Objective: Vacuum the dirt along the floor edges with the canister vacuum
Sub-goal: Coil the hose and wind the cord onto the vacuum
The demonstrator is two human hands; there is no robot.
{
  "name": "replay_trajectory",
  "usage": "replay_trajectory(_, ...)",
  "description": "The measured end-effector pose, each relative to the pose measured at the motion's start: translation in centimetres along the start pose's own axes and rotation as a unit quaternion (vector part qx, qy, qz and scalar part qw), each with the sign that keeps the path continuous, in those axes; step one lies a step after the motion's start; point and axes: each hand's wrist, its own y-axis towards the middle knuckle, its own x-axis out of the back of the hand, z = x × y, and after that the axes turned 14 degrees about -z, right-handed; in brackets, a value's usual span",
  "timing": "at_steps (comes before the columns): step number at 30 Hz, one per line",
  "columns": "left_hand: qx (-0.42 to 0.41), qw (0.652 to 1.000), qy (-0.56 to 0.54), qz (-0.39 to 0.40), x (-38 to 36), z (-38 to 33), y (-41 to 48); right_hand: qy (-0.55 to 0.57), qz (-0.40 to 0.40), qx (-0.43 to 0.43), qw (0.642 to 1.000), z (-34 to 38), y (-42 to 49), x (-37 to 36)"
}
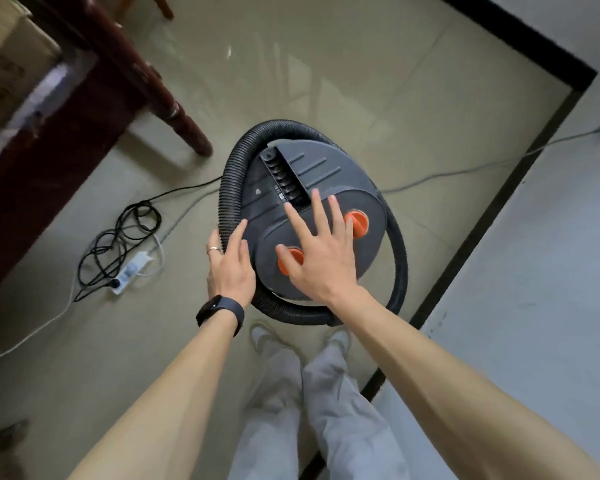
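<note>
A dark grey canister vacuum (326,174) with two orange buttons stands on the tiled floor in front of my feet. Its black ribbed hose (231,188) is looped around the body. My left hand (230,268) reaches the hose at the vacuum's left side, fingers nearly straight and touching it. My right hand (317,251) is spread over the top of the vacuum, fingers straight, its thumb over the near orange button (291,259). The far orange button (359,221) shows beside my little finger.
A white power strip (130,271) with tangled black cables lies on the floor to the left. A dark wooden table leg (174,109) stands behind left. A black baseboard (499,202) along the white wall runs to the right. A grey cord (465,171) crosses the floor.
</note>
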Motion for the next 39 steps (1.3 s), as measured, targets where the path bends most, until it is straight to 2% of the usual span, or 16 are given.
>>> replay_trajectory(5,0.041,0.999,0.004,0.019,0.7,2.8,0.5,-0.075,0.103,0.080,0.989,1.9,1.7,-2.3)
replay_trajectory(10,0.095,0.995,-0.014,-0.004,-0.1,3.5,0.9,-0.086,0.112,0.077,0.987,1.9,1.4,-2.4)
replay_trajectory(18,0.118,0.990,0.032,0.076,-0.7,6.1,3.8,-0.083,0.115,0.041,0.989,3.1,1.8,-2.3)
replay_trajectory(20,0.125,0.990,0.017,0.059,-0.7,5.5,3.9,-0.089,0.120,0.037,0.988,3.4,1.6,-2.7)
replay_trajectory(23,0.064,0.997,0.032,-0.027,-0.3,4.4,3.7,-0.098,0.116,0.032,0.988,3.5,1.2,-3.3)
replay_trajectory(25,0.010,0.998,0.043,-0.050,-0.3,4.2,3.7,-0.104,0.114,0.032,0.987,3.5,1.2,-3.4)
replay_trajectory(28,0.007,0.998,0.052,-0.045,-0.3,4.2,4.2,-0.108,0.121,0.033,0.986,3.3,1.3,-3.4)
replay_trajectory(32,0.048,0.996,0.070,0.004,-0.2,4.5,5.2,-0.108,0.140,0.039,0.983,3.0,1.4,-3.2)
replay_trajectory(34,0.062,0.997,0.048,0.004,0.0,4.4,5.5,-0.108,0.143,0.051,0.982,2.8,1.5,-3.0)
replay_trajectory(39,0.016,0.999,0.022,-0.027,0.7,4.8,4.4,-0.100,0.139,0.074,0.982,2.1,1.3,-2.5)
